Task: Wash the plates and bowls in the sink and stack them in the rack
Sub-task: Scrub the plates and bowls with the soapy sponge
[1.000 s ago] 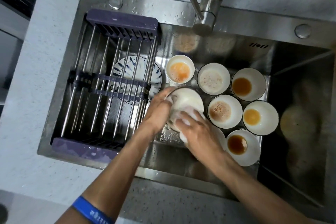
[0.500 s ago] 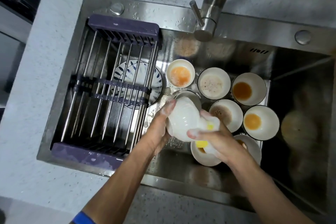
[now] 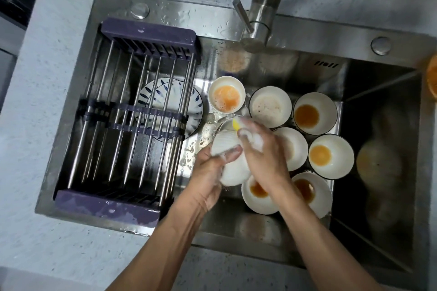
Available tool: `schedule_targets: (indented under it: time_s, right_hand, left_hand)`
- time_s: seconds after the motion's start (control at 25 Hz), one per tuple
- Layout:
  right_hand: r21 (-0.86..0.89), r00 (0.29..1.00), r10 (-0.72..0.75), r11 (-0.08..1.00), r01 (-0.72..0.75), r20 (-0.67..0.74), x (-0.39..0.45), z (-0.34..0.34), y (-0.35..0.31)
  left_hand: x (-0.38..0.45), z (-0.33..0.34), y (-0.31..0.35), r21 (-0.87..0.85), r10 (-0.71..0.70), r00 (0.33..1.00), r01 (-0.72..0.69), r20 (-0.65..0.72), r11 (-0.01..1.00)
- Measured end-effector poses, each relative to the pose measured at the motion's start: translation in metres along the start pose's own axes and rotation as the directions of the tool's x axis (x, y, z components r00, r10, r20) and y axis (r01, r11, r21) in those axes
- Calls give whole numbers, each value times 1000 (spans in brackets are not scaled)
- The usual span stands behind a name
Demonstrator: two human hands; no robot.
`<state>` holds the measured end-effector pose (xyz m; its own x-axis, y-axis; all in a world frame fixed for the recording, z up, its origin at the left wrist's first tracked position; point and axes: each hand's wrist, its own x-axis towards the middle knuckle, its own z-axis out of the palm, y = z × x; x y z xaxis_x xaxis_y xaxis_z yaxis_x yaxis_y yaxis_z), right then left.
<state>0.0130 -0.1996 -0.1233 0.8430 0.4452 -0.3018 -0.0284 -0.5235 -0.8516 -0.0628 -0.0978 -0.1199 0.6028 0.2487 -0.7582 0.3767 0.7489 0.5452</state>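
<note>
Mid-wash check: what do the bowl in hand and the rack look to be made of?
Bowl: apparently glazed white ceramic, glossy under suds, faintly ribbed outside. Rack: shiny bare metal rods, likely stainless steel, with matte dark purple end pieces that look like plastic.

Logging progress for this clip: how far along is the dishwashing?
Nothing looks done: the rack over the sink holds no dishes. In hand: the left hand grips a soapy white bowl while the right hand scrubs it with a yellow sponge. Left: the soiled bowls and the patterned plate beneath the rack.
</note>
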Motion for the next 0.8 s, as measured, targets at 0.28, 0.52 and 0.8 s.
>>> schedule_targets:
  time_s: [0.28,0.52,0.8]
  right_hand:
    - [162,994,-52,986,36,99,-2,12,3]
    - [171,1000,-28,985,29,-7,5,7,0]
    - [-54,866,-498,867,495,-55,-62,11,20]
  left_hand:
    - [-5,1,1,182,27,999,-23,-17,983]
    - [-6,10,-4,136,91,996,-91,1,987]
    - [5,-11,-5,-488,-26,994,76,109,870]
